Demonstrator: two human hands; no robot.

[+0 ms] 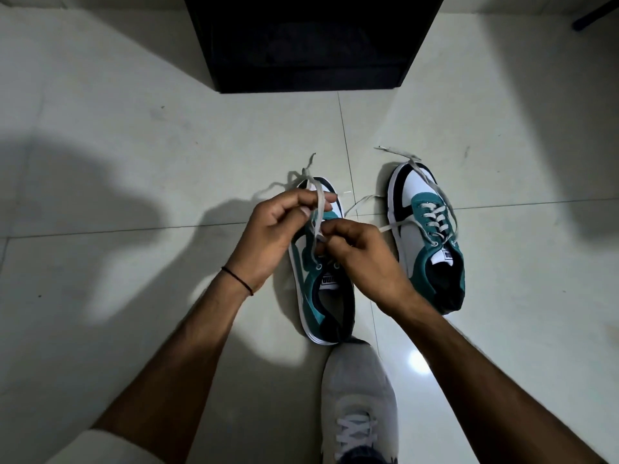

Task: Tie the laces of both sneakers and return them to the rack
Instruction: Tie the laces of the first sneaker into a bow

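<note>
Two teal, white and black sneakers stand on the tiled floor, toes pointing away from me. Over the left sneaker (323,296), my left hand (271,229) pinches a grey lace loop (320,202) that runs up over its fingers. My right hand (361,252) grips the other lace end close to the eyelets, and that strand trails off to the right. The right sneaker (427,236) sits apart to the right, its laces (435,195) untied and lying loose over the toe and on the floor.
A black shoe rack (311,45) stands on the floor straight ahead, its inside dark. My own foot in a grey sneaker (360,393) touches the left sneaker's heel. Pale floor tiles (134,162) spread all around, with shadows at left.
</note>
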